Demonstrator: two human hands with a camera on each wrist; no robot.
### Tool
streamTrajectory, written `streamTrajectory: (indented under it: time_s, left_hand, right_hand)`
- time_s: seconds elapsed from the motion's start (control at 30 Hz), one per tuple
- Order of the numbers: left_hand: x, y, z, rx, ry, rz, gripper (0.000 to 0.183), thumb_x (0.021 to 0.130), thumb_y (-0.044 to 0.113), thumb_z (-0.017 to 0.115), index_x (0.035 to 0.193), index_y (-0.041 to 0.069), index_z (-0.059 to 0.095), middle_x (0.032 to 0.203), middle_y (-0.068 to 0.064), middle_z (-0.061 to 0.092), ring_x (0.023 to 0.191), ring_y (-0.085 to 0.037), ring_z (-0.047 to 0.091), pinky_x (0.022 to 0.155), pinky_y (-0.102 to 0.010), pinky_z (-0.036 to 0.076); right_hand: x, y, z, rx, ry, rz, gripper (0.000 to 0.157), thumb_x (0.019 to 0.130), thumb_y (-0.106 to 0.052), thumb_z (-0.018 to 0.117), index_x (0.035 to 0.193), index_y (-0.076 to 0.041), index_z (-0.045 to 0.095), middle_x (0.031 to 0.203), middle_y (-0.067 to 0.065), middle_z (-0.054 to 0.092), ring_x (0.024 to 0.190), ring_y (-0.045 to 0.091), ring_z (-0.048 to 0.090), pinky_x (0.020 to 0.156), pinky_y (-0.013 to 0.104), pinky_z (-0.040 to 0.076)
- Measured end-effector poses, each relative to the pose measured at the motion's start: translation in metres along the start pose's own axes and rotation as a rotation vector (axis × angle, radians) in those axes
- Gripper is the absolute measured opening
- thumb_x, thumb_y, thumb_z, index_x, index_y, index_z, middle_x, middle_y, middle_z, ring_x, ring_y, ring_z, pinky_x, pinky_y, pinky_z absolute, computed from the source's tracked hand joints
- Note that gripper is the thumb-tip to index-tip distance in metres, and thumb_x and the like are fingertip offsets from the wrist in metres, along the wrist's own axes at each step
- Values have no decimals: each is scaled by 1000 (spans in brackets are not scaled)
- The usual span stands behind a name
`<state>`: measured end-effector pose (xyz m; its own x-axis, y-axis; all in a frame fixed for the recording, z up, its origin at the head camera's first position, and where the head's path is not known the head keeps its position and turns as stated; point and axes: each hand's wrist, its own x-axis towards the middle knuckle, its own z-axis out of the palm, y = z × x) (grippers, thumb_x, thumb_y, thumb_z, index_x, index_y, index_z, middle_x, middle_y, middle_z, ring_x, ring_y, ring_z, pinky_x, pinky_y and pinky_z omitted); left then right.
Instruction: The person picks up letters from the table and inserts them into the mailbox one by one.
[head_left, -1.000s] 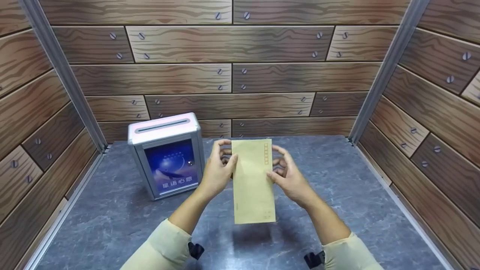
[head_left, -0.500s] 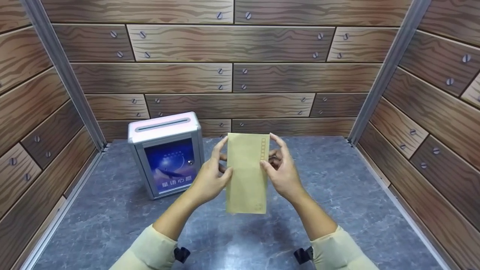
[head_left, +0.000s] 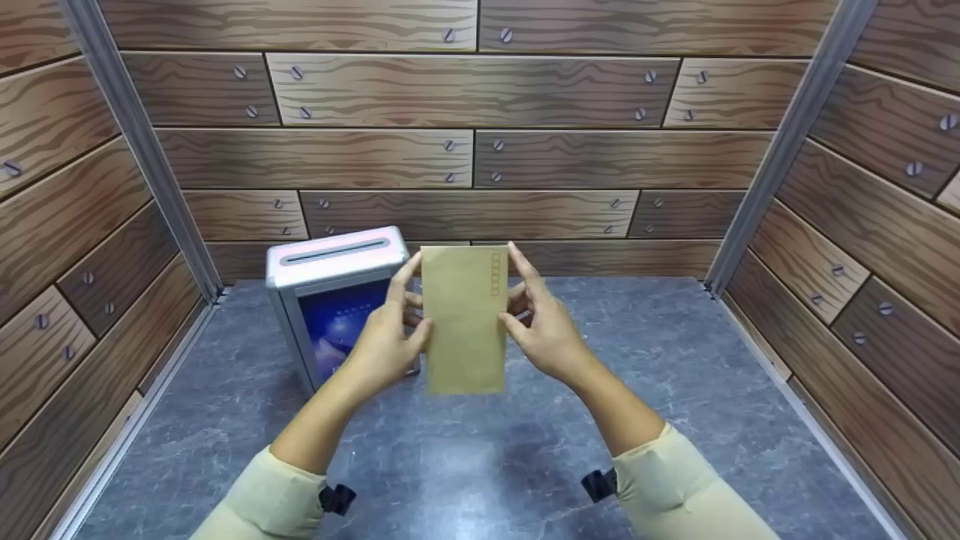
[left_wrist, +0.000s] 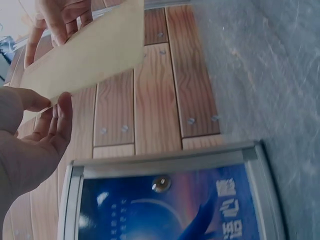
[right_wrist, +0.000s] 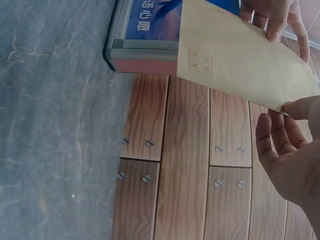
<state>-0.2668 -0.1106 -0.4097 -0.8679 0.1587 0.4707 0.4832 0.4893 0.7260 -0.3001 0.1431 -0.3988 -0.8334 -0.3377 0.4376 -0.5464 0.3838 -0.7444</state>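
A tan paper envelope (head_left: pixel 463 319) stands upright in the air, long side vertical, above the grey tabletop (head_left: pixel 465 465). My left hand (head_left: pixel 401 315) pinches its left edge between thumb and fingers. My right hand (head_left: pixel 521 296) pinches the right edge the same way. A silver box (head_left: pixel 330 262) with a slot (head_left: pixel 334 250) in its top and a blue picture on its front stands just left of the envelope, partly behind my left hand. The left wrist view shows the envelope (left_wrist: pixel 85 52) above the box front (left_wrist: pixel 170 200). In the right wrist view the envelope (right_wrist: pixel 240 60) overlaps the box (right_wrist: pixel 145 30).
Wood-pattern walls (head_left: pixel 465 157) with printed screws close in the table at the back and on both sides. Metal corner posts (head_left: pixel 780 150) stand at the rear corners. The grey marbled surface stretches out to the right of the box and toward me.
Both hands have lifted the envelope up and to the left, toward the box. My left hand now covers part of the box's front.
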Motion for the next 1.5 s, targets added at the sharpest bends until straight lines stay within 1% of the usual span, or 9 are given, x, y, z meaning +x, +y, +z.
streamTrajectory:
  time_s: [0.1, 0.23, 0.4, 0.67, 0.93, 1.07, 1.2, 1.37, 1.5]
  left_hand:
    - [1, 0, -11, 40, 41, 25, 91, 99, -6, 68, 172, 23, 21, 119, -13, 73, 97, -25, 77, 84, -34, 66]
    - [1, 3, -28, 56, 96, 32, 89, 99, -6, 69, 171, 22, 25, 118, -12, 72, 96, -25, 76, 83, -33, 66]
    - [2, 10, -48, 72, 144, 45, 87, 100, -4, 67, 170, 24, 25, 116, -13, 73, 96, -26, 76, 84, -37, 67]
    - [8, 23, -80, 145, 277, 122, 80, 102, -3, 64, 167, 26, 28, 121, -15, 70, 100, -29, 75, 87, -44, 67]
    - [17, 31, -104, 200, 436, 311, 74, 101, -1, 65, 163, 26, 34, 111, -19, 69, 92, -28, 75, 82, -37, 68]
    - [22, 24, -110, 246, 519, 420, 72, 104, -2, 63, 162, 30, 35, 110, -22, 68, 94, -30, 72, 84, -35, 67]
    - [25, 11, -114, 279, 581, 488, 73, 105, -4, 60, 161, 35, 36, 109, -24, 67, 94, -34, 71, 85, -38, 66]
    - [28, -5, -121, 291, 618, 495, 75, 105, -4, 60, 161, 39, 35, 110, -24, 66, 93, -35, 72, 87, -36, 67]
    - [27, -17, -126, 302, 627, 476, 72, 106, -3, 60, 162, 35, 34, 110, -23, 68, 92, -35, 73, 85, -38, 67]
  right_hand:
    - [8, -5, 2, -43, -12, -32, 98, 100, 6, 69, 175, -32, 17, 104, 11, 69, 83, 17, 66, 78, 32, 63]
    - [21, -17, 5, -81, 12, -104, 96, 100, 7, 69, 174, -31, 21, 101, 9, 69, 84, 17, 67, 79, 33, 65]
    - [37, -32, 13, -86, 68, -217, 91, 98, 9, 70, 172, -24, 28, 97, 3, 68, 85, 14, 66, 76, 31, 65]
    - [65, -61, 24, -58, 155, -389, 82, 98, 10, 66, 169, -12, 32, 95, 10, 68, 78, 15, 64, 70, 24, 59]
    - [94, -83, 38, -69, 285, -578, 73, 96, 11, 66, 160, -4, 34, 103, 14, 66, 90, 22, 67, 82, 26, 63]
    - [109, -88, 46, -96, 353, -663, 71, 95, 12, 66, 156, -6, 35, 103, 15, 65, 92, 22, 67, 83, 27, 62]
    - [121, -91, 55, -100, 372, -709, 72, 94, 13, 66, 155, -10, 35, 104, 17, 64, 92, 25, 70, 87, 23, 63]
    - [134, -89, 69, -86, 353, -736, 72, 95, 11, 67, 155, -14, 34, 107, 20, 62, 90, 27, 73, 89, 24, 63]
    - [142, -85, 82, -69, 330, -736, 76, 94, 13, 68, 154, -17, 34, 108, 18, 60, 88, 26, 73, 87, 22, 64]
